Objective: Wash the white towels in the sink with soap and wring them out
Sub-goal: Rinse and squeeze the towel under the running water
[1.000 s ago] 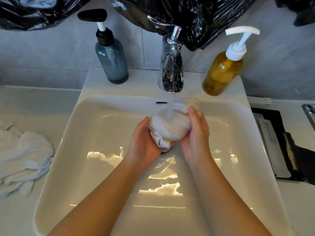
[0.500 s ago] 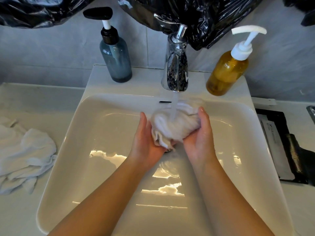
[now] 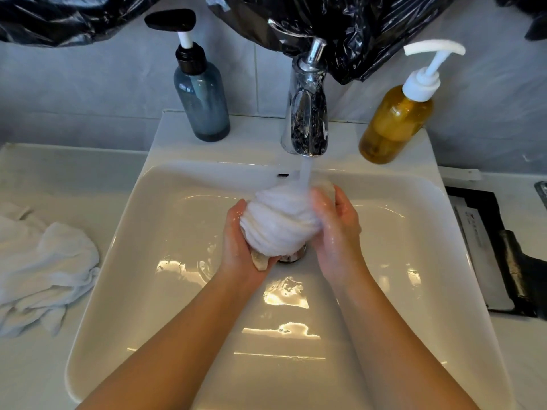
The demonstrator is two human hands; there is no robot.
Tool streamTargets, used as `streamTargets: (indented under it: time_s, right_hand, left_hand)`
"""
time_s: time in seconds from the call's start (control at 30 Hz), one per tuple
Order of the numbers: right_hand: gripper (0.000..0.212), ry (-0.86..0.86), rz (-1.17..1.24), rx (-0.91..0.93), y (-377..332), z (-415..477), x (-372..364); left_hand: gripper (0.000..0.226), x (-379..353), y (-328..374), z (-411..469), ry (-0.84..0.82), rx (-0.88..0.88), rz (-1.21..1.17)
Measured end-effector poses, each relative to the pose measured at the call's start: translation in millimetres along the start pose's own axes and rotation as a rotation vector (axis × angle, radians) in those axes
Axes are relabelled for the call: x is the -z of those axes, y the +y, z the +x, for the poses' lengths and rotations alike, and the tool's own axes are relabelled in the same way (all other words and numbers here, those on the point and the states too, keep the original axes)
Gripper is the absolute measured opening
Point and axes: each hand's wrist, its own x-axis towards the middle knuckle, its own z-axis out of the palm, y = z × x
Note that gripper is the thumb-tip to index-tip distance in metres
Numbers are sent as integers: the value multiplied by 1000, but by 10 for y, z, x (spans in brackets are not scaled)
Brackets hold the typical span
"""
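Observation:
A bunched white towel (image 3: 281,220) is held over the drain of the white sink (image 3: 124,261), under water running from the chrome tap (image 3: 307,113). My left hand (image 3: 239,244) cups the towel's left and underside. My right hand (image 3: 337,229) presses on its right side. Both hands are wet. A second white towel (image 3: 44,267) lies crumpled on the counter to the left of the sink.
A grey-blue pump bottle (image 3: 201,96) stands at the sink's back left and an amber pump bottle (image 3: 396,122) at its back right. Black plastic sheeting (image 3: 355,28) hangs above the tap. A black tray (image 3: 497,255) with packets lies on the counter at the right.
The towel has been turned and squeezed between my hands under the stream. My right hand has slid further round its right side. The view has shifted slightly left and down.

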Motion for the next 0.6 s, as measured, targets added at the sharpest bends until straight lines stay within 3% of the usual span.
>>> streamTargets:
  time_s: [0.1, 0.2, 0.37, 0.6]
  right_hand:
    - [60, 28, 137, -73, -43, -14, 13]
    - [80, 49, 185, -138, -63, -13, 6]
    - [75, 94, 239, -206, -49, -6, -75]
    - [42, 36, 188, -152, -19, -24, -76]
  left_hand:
    - [67, -79, -15, -53, -56, -62, 89]
    - [45, -89, -16, 10, 22, -105, 164]
    - [30, -41, -18, 15, 34, -27, 147]
    - [63, 21, 17, 45, -140, 76, 49]
